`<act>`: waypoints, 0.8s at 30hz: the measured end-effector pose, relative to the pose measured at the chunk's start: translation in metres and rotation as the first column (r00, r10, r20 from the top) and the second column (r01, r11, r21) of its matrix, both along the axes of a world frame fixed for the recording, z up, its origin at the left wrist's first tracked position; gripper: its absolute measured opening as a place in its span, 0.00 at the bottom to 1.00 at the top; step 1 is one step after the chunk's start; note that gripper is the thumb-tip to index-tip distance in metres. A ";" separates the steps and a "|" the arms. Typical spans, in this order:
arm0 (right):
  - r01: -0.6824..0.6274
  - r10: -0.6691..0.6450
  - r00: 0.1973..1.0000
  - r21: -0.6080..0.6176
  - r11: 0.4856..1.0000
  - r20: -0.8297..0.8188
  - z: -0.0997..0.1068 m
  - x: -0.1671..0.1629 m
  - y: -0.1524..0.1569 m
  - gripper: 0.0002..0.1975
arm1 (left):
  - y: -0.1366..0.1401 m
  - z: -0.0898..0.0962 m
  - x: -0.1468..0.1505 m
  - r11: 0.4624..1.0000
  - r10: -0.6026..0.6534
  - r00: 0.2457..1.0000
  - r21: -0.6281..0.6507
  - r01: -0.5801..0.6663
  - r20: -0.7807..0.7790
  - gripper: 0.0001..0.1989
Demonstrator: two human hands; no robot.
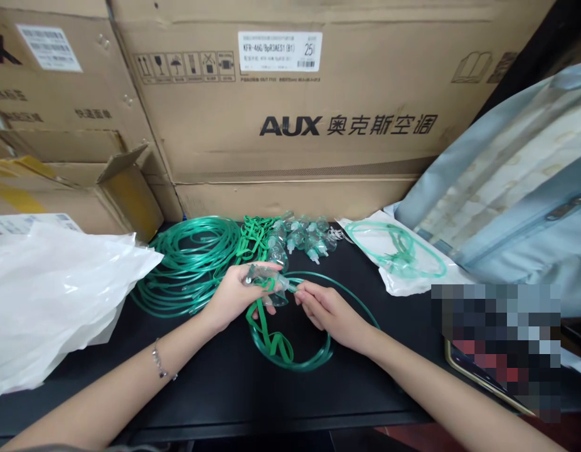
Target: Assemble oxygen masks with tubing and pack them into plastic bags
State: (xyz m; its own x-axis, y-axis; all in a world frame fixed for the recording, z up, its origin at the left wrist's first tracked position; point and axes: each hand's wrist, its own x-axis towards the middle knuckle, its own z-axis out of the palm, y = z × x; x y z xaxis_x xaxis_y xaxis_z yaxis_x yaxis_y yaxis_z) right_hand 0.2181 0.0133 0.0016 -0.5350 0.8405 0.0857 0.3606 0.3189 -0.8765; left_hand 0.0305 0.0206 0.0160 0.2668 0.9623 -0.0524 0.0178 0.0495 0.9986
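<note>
My left hand is wrapped round a clear oxygen mask, its fingers partly behind the plastic. From the mask a green elastic strap dangles down to the black table. My right hand pinches the end of a green tube at the mask's connector; whether the two are fully joined I cannot tell. The tube loops below both hands. Behind them lie a pile of coiled green tubing, a heap of green straps and several clear masks.
White plastic bags cover the table's left side. A packaged mask with tubing rests at the right, near a light blue bag. Large cardboard boxes stand along the back. A phone lies at the right front, partly blurred out.
</note>
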 end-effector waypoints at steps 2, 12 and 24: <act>-0.011 0.011 1.000 0.013 1.000 0.003 -0.002 0.000 0.000 0.13 | 0.000 -0.005 0.001 1.000 0.027 1.000 0.007 -0.027 0.002 0.16; -0.048 0.048 0.999 0.041 0.998 0.009 -0.005 0.000 -0.004 0.12 | 0.002 -0.013 -0.001 1.000 -0.026 0.999 0.000 0.026 0.047 0.14; 0.020 -0.027 0.999 0.199 0.980 0.034 -0.001 0.000 -0.003 0.12 | 0.002 -0.013 0.006 0.999 -0.039 0.998 0.020 0.038 0.044 0.18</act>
